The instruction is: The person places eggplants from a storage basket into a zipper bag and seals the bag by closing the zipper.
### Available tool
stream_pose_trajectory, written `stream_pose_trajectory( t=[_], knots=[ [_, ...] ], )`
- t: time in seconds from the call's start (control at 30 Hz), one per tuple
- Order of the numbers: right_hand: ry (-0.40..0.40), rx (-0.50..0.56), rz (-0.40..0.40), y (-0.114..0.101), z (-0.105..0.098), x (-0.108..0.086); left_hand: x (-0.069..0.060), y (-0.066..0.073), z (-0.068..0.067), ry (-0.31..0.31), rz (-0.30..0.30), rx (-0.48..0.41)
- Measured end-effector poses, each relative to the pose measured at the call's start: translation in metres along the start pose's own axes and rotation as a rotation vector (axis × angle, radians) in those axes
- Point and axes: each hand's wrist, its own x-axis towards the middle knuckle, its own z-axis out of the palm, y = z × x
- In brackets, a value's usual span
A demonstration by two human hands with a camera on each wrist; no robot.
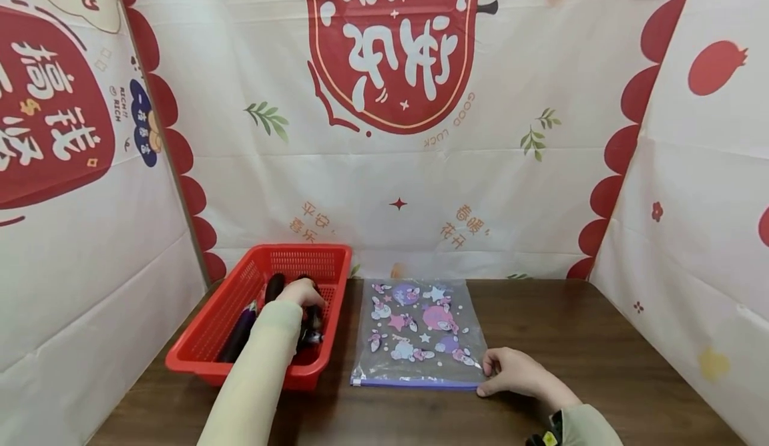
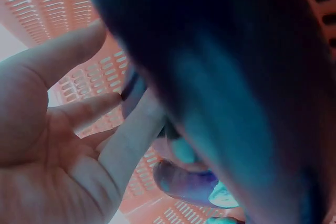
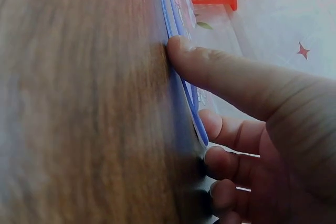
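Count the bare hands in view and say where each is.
2. The left hand is inside the red plastic basket, among eggplants; the right hand pinches the near right corner of the printed slider zip bag.

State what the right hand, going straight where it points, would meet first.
The clear zip bag: the right hand touches its near right corner. Beyond it, the red basket looks next in line, though height is unclear.

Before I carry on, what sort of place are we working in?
Probably a screened-off tabletop booth, perhaps staged for filming: printed cloth hangs behind and on both sides of a wooden table, where a red basket of eggplants sits beside a zip bag.
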Motion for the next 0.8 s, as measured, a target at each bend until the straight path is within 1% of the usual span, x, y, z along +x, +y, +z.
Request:
stream_pose_trajectory(
  t=[0.13, 0.23, 0.27, 0.33, 0.4, 0.43, 0.5, 0.67, 0.8],
  knots=[
    [0.007, -0.026, -0.003, -0.002, -0.004, 0.002, 0.004, 0.004, 0.000, -0.007, 0.002, 0.036],
    [0.001, -0.031, 0.000, -0.003, -0.002, 0.001, 0.005, 0.004, 0.004, -0.024, 0.019, 0.072],
    [-0.002, -0.029, 0.005, -0.003, -0.001, 0.001, 0.005, 0.003, 0.005, -0.030, 0.017, 0.071],
    [0.001, -0.031, 0.013, -0.004, 0.001, 0.000, 0.004, 0.003, 0.007, -0.031, 0.019, 0.076],
    [0.009, -0.035, 0.017, -0.005, 0.003, 0.000, 0.003, 0.004, 0.008, -0.021, 0.034, 0.101],
    [0.011, -0.039, 0.021, -0.006, 0.004, 0.000, 0.003, 0.004, 0.008, -0.020, 0.030, 0.105],
    [0.016, -0.050, 0.021, -0.006, 0.006, -0.001, 0.002, 0.005, 0.009, -0.024, 0.030, 0.104],
    [0.012, -0.069, 0.028, -0.007, 0.005, -0.003, 0.004, 0.004, 0.011, -0.078, -0.001, 0.041],
    [0.025, -0.085, 0.022, -0.008, 0.002, -0.002, 0.005, 0.004, 0.013, -0.083, -0.009, 0.024]
  ],
)
